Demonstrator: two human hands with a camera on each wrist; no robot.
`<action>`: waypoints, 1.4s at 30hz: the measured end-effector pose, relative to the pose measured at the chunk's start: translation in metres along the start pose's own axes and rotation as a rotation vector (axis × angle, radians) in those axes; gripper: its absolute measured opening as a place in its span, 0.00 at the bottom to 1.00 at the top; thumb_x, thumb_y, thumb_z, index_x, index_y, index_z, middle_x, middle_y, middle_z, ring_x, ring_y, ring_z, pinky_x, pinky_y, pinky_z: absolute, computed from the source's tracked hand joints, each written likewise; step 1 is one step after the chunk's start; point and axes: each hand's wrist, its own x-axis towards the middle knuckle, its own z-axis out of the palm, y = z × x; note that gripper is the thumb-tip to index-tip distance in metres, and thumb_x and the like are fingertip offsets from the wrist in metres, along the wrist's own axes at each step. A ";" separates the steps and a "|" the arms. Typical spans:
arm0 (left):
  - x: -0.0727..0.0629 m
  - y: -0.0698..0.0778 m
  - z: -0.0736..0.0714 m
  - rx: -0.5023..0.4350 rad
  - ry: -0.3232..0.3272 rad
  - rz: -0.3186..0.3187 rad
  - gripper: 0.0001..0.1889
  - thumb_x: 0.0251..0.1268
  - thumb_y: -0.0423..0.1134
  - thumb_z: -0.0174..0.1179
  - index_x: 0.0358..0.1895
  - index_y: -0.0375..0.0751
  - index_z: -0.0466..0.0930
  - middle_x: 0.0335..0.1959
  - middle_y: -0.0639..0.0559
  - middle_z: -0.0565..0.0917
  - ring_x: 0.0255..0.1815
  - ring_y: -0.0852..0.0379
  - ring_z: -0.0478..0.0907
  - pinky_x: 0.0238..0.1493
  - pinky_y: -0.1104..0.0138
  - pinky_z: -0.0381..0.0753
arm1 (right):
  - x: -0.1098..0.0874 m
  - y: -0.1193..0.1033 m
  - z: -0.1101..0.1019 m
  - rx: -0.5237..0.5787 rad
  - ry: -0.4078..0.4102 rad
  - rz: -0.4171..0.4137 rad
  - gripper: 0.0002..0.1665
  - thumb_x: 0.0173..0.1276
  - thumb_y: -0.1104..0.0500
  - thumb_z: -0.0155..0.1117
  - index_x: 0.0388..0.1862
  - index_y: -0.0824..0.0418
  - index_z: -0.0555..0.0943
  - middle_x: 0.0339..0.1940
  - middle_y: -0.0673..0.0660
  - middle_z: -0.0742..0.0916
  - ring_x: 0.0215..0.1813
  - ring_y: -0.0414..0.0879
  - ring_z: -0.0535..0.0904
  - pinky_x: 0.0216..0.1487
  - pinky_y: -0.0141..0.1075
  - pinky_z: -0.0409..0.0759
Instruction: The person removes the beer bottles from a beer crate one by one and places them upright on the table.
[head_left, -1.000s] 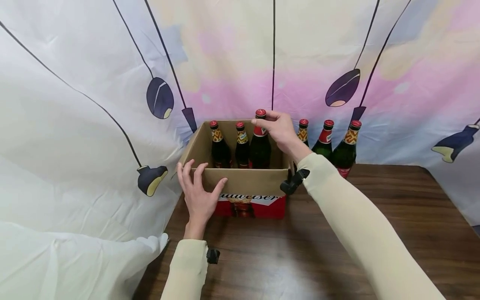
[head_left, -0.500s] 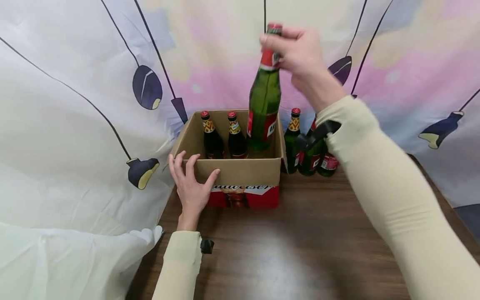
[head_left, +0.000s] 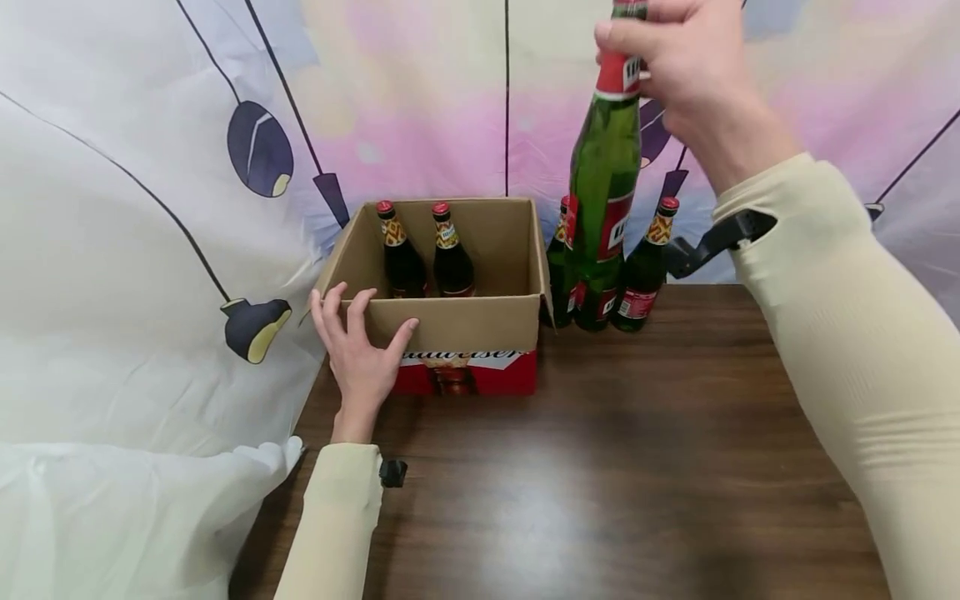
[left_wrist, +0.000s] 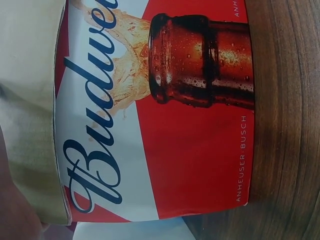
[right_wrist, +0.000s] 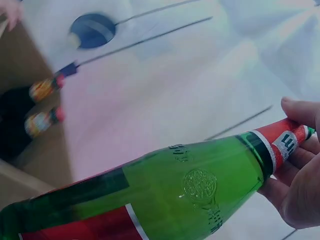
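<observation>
High on the right in the head view, my right hand [head_left: 697, 75] grips a green glass bottle [head_left: 606, 175] by its red-labelled neck. The bottle hangs tilted in the air, in front of the standing bottles. In the right wrist view the fingers [right_wrist: 300, 165] wrap the neck of the green bottle [right_wrist: 200, 185]. My left hand [head_left: 356, 354] holds the front left rim of a cardboard box [head_left: 472, 325], fingertips over the edge and thumb on the outer face. Inside the box stand two dark bottles [head_left: 405, 262] with red caps.
Several green bottles [head_left: 641, 283] stand on the wooden table [head_left: 600, 467] close to the box's right side, partly hidden by the held bottle. A patterned cloth [head_left: 420, 100] hangs behind. White cloth [head_left: 112, 517] drapes at the left.
My right hand has lifted the green bottle out of the box, then carried it up and to the right. The left hand stays at the box's rim.
</observation>
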 end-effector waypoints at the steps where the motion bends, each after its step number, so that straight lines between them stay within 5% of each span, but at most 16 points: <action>1: 0.000 0.000 -0.001 0.002 0.001 -0.005 0.37 0.65 0.68 0.67 0.68 0.47 0.75 0.77 0.41 0.63 0.87 0.32 0.43 0.78 0.33 0.60 | 0.000 0.009 -0.003 -0.007 -0.006 0.015 0.27 0.60 0.59 0.83 0.59 0.56 0.88 0.58 0.52 0.86 0.58 0.45 0.82 0.58 0.33 0.81; 7: -0.007 -0.003 -0.003 0.003 -0.012 -0.030 0.36 0.63 0.62 0.71 0.68 0.47 0.75 0.78 0.43 0.62 0.86 0.30 0.43 0.79 0.32 0.58 | -0.008 0.073 -0.015 -0.052 -0.039 0.085 0.26 0.60 0.63 0.83 0.59 0.60 0.89 0.53 0.54 0.89 0.50 0.45 0.85 0.42 0.30 0.86; 13: -0.013 -0.003 -0.003 0.005 -0.013 -0.020 0.35 0.60 0.56 0.76 0.67 0.47 0.75 0.76 0.39 0.63 0.86 0.30 0.43 0.80 0.32 0.55 | -0.024 0.132 -0.018 -0.199 -0.032 0.053 0.25 0.65 0.60 0.80 0.61 0.60 0.88 0.39 0.43 0.91 0.37 0.35 0.82 0.34 0.27 0.80; 18: -0.014 -0.004 -0.004 0.008 -0.005 -0.015 0.35 0.60 0.55 0.76 0.67 0.46 0.76 0.76 0.39 0.64 0.86 0.30 0.44 0.80 0.33 0.56 | -0.034 0.169 -0.014 -0.201 -0.033 0.019 0.26 0.67 0.60 0.78 0.63 0.65 0.86 0.34 0.38 0.91 0.36 0.32 0.83 0.38 0.25 0.81; 29: -0.020 -0.005 -0.007 0.004 -0.008 -0.042 0.35 0.59 0.54 0.77 0.67 0.46 0.76 0.76 0.40 0.64 0.87 0.31 0.43 0.76 0.30 0.61 | -0.047 0.221 -0.012 -0.260 -0.062 0.055 0.28 0.70 0.56 0.77 0.66 0.64 0.84 0.45 0.45 0.91 0.50 0.35 0.85 0.62 0.35 0.81; 42: -0.020 -0.006 -0.007 0.009 -0.014 -0.043 0.36 0.62 0.63 0.72 0.68 0.48 0.75 0.77 0.41 0.63 0.86 0.30 0.44 0.75 0.29 0.61 | -0.057 0.249 -0.006 -0.252 -0.124 0.059 0.27 0.71 0.55 0.76 0.66 0.62 0.84 0.56 0.59 0.92 0.53 0.37 0.86 0.53 0.28 0.84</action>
